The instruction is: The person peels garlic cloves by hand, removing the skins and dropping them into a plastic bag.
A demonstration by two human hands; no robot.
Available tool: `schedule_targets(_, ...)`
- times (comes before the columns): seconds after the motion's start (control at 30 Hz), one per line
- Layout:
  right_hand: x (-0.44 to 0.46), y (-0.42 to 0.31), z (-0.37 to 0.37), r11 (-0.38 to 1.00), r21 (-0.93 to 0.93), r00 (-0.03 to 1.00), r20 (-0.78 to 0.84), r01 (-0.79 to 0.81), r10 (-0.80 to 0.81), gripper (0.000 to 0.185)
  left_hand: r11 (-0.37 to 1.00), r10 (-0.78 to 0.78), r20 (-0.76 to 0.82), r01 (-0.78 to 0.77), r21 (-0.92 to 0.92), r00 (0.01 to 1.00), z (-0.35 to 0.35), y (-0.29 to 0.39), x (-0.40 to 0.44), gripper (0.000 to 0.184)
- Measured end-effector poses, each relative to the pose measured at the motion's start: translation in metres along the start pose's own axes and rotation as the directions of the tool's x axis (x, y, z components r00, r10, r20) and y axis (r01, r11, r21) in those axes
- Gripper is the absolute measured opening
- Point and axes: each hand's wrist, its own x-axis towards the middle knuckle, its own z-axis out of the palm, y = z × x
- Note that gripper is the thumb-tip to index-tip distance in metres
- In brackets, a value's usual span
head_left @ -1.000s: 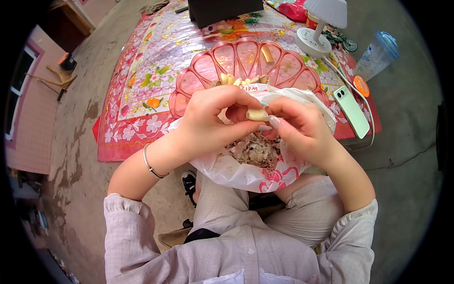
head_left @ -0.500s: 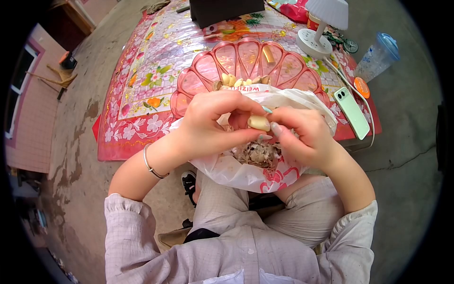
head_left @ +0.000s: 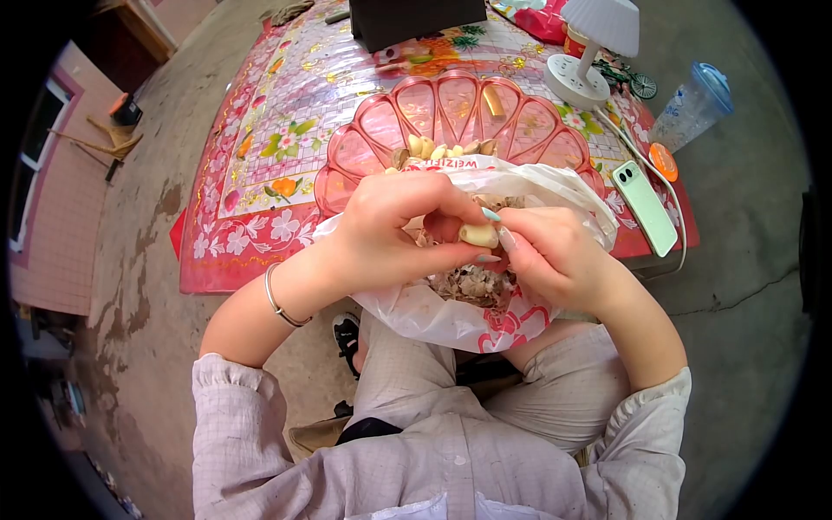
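Note:
A pale garlic clove [head_left: 477, 235] is pinched between the fingertips of my left hand [head_left: 403, 224], which wears a metal bangle. From the other side, the thumb and fingertips of my right hand [head_left: 559, 256] close on the same clove's end. Both hands are over a white plastic bag [head_left: 416, 312] with red print, on my lap and against the table edge. Dry papery garlic skins [head_left: 477, 286] lie in the bag below the fingers. Beyond it, several peeled and unpeeled cloves [head_left: 429, 148] sit in the near part of a pink scalloped tray [head_left: 364, 130].
The tray rests on a table with a flowered cloth [head_left: 234, 208]. To the right are a light green phone [head_left: 645, 208], a white cable [head_left: 646, 156], a white lamp [head_left: 576, 82] and a lidded clear cup [head_left: 693, 104]. A dark stand [head_left: 416, 22] is at the back.
The clove has shifted slightly right and down between my fingertips, and my right fingers have closed more over its end. The bag and tray look nearly unchanged.

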Motion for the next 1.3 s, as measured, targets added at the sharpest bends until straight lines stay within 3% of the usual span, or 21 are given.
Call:
schedule_targets(0.1, 0.002, -0.002, -0.001, 0.988, 0.143, 0.998, 0.029, -0.051, 0.047, 0.015, 0.999, 0.009, 0.008, -0.008, -0.045, 1.000, 0.000, 0.001, 0.001, 0.022)
schedule_targets(0.2, 0.004, -0.001, 0.003, 0.989, 0.134, 0.998, 0.029, -0.055, 0.052, 0.019, 0.998, 0.012, 0.018, -0.011, -0.061, 1.000, 0.002, -0.001, -0.001, 0.027)
schedule_targets(0.27, 0.004, 0.000, 0.003, 0.991, 0.123, 0.999, 0.010, -0.047, 0.046, 0.021, 0.972, -0.049, -0.019, 0.043, -0.230, 0.999, 0.005, -0.002, -0.003, 0.031)
schedule_targets(0.33, 0.003, 0.000, 0.004, 0.993, 0.109, 0.999, -0.009, -0.037, 0.039, 0.023, 0.958, -0.053, -0.023, 0.044, -0.285, 0.998, 0.004, -0.003, -0.004, 0.032)
schedule_targets(0.37, 0.003, -0.001, 0.005, 0.998, 0.063, 0.996, -0.088, -0.006, 0.012, 0.022, 0.939, -0.057, -0.024, 0.046, -0.340, 0.998, 0.003, -0.004, -0.005, 0.033)
schedule_targets(0.47, 0.000, -0.001, 0.009, 1.000, 0.002, 0.980, -0.201, 0.003, -0.002, 0.023, 0.977, 0.069, 0.052, -0.056, -0.207, 0.996, -0.005, -0.002, 0.003, 0.030)
schedule_targets(0.57, -0.001, 0.005, 0.011, 0.998, -0.060, 0.961, -0.273, 0.026, -0.042, 0.026, 0.987, 0.134, 0.015, -0.131, -0.097, 0.991, -0.007, -0.002, 0.003, 0.024)
schedule_targets(0.6, -0.001, 0.007, 0.011, 0.991, -0.114, 0.948, -0.303, 0.069, -0.101, 0.027, 0.986, 0.134, 0.014, -0.132, -0.097, 0.991, -0.006, -0.002, 0.003, 0.024)
schedule_targets(0.73, -0.004, 0.007, 0.013, 0.996, -0.072, 0.956, -0.285, 0.047, -0.066, 0.026, 0.986, 0.139, -0.016, -0.140, -0.090, 0.990, -0.004, -0.006, 0.001, 0.015)
schedule_targets(1.0, -0.003, 0.007, 0.017, 0.917, -0.363, 0.877, -0.371, 0.166, -0.306, 0.022, 0.991, 0.118, -0.004, -0.118, -0.062, 0.993, -0.001, -0.006, 0.004, 0.014)
schedule_targets(1.1, -0.005, 0.008, 0.018, 0.834, -0.524, 0.886, -0.286, 0.174, -0.365, 0.022, 0.991, 0.034, -0.016, -0.036, -0.133, 0.999, 0.004, -0.009, 0.003, 0.014)
schedule_targets(1.2, -0.005, 0.009, 0.018, 0.843, -0.517, 0.900, -0.280, 0.152, -0.333, 0.022, 0.993, 0.002, -0.021, -0.005, -0.118, 1.000, 0.006, -0.007, 0.004, 0.012)
schedule_targets(1.27, -0.003, 0.010, 0.019, 0.850, -0.501, 0.891, -0.295, 0.162, -0.345, 0.021, 0.842, -0.348, 0.055, 0.338, -0.420, 0.936, 0.007, -0.001, 0.003, 0.011)
schedule_targets(1.3, -0.002, 0.010, 0.019, 0.856, -0.487, 0.882, -0.312, 0.172, -0.355, 0.019, 0.845, -0.346, 0.055, 0.337, -0.417, 0.937, 0.006, -0.001, 0.005, 0.011)
